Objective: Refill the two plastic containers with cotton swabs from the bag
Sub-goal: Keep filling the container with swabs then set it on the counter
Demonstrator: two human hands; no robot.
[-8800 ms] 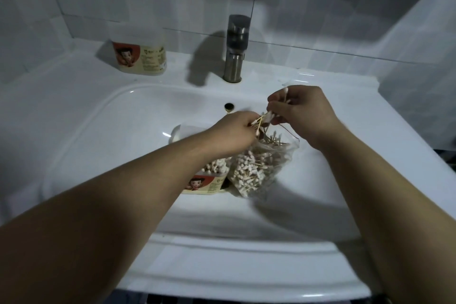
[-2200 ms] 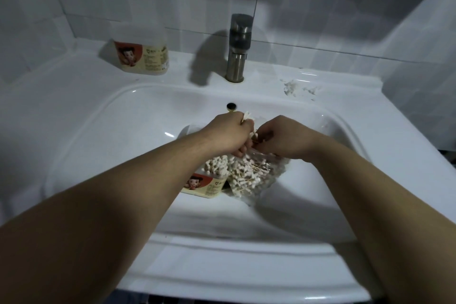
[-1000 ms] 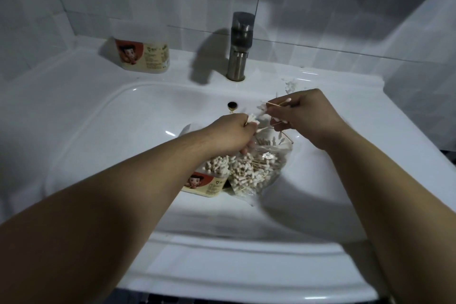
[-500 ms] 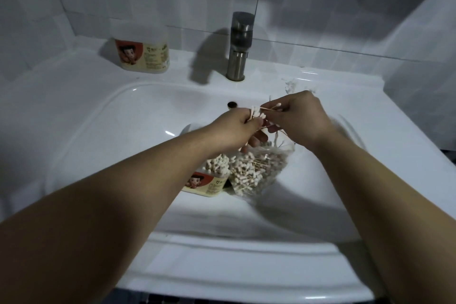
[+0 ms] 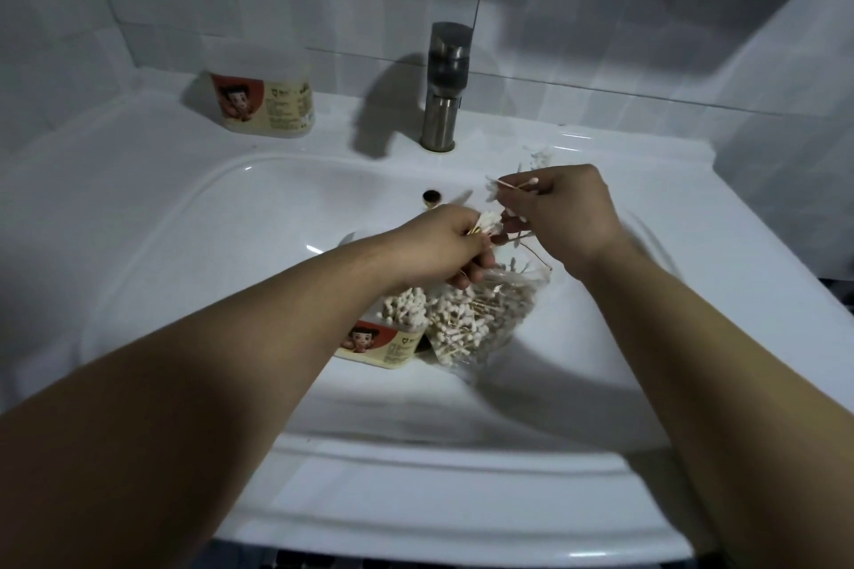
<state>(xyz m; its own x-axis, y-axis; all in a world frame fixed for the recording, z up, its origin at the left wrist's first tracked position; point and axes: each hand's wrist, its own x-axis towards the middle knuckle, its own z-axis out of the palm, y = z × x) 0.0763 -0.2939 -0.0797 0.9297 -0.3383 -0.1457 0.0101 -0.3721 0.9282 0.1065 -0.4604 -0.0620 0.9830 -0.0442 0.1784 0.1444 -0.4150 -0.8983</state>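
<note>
Over the basin, the right hand had pulled up and away from the left hand; half a second before, the two were knuckle to knuckle above the bag. Its grip still pinched a few cotton swabs, sticks lying crosswise, so not everything got handed over. The left grip was clenched round a small bundle, tips up, just above the bag's mouth. Beneath that forearm the near container stood in the sink, touching the bag, with swab heads showing at its top. The far container sat on the counter by the wall, well apart, and how full it was could not be told. My read: swabs were being gathered pinch by pinch into one bundle, and this handful had not yet reached a container. The bag looked well stocked.
</note>
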